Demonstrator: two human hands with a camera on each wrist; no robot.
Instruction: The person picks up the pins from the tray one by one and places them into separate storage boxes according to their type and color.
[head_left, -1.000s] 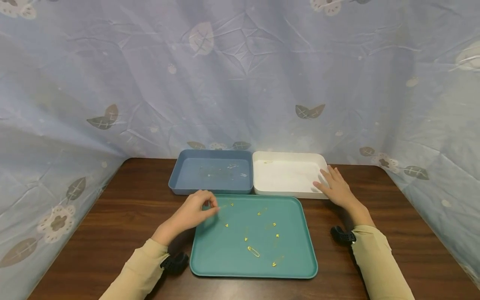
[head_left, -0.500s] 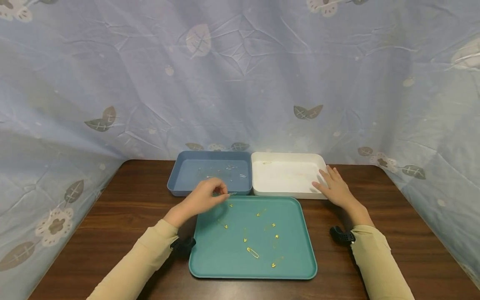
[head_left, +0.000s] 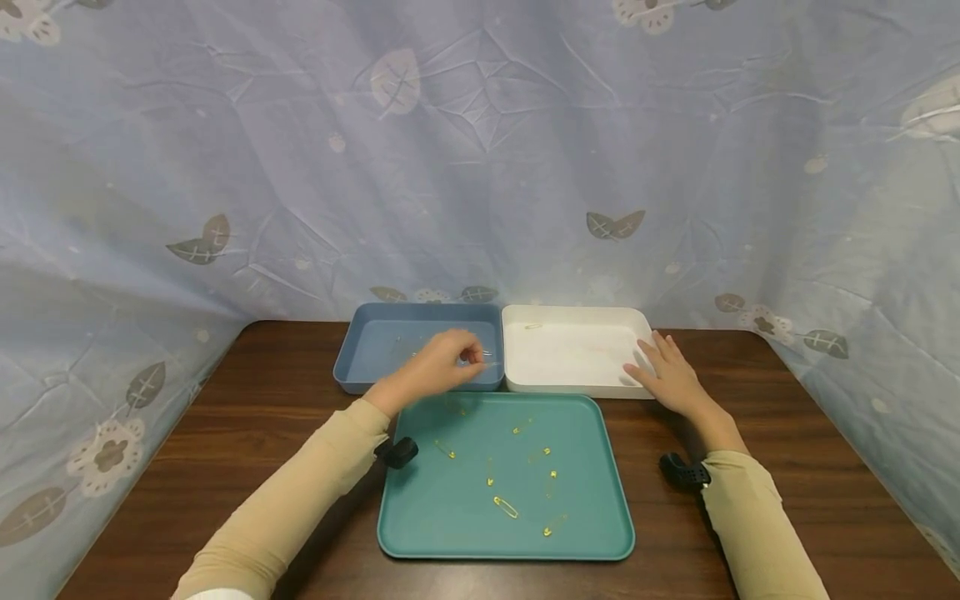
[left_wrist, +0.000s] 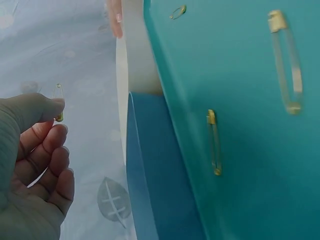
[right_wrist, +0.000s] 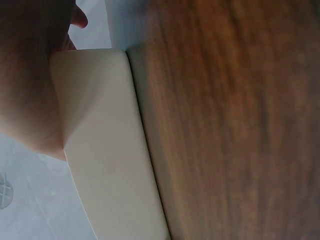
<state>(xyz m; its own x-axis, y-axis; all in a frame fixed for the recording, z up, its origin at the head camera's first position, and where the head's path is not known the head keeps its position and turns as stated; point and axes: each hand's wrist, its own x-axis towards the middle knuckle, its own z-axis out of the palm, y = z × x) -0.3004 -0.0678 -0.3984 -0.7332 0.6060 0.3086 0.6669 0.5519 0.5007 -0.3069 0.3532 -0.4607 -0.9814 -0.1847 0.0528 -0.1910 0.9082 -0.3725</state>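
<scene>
My left hand [head_left: 441,363] is above the front right part of the blue tray [head_left: 371,354]. Between thumb and forefinger it pinches a gold safety pin [left_wrist: 60,118], and its other fingers are curled loosely. My right hand [head_left: 671,382] rests on the right rim of the white tray [head_left: 585,358], its fingers spread and reaching over the edge. In front of both lies a teal tray [head_left: 450,533] with several gold safety pins, one of them a large pin [head_left: 506,507] near its middle. A single pin [head_left: 533,327] is at the back of the white tray.
Several small silvery pins, partly hidden by my left hand, lie in the blue tray. All the trays stand on a dark wooden table [head_left: 285,392]. A patterned cloth [head_left: 480,167] hangs behind it and along both sides.
My left hand has moved from the teal tray's back left corner, forward and to the right, over the blue tray, carrying the safety pin. My right hand stays on the white tray's rim.
</scene>
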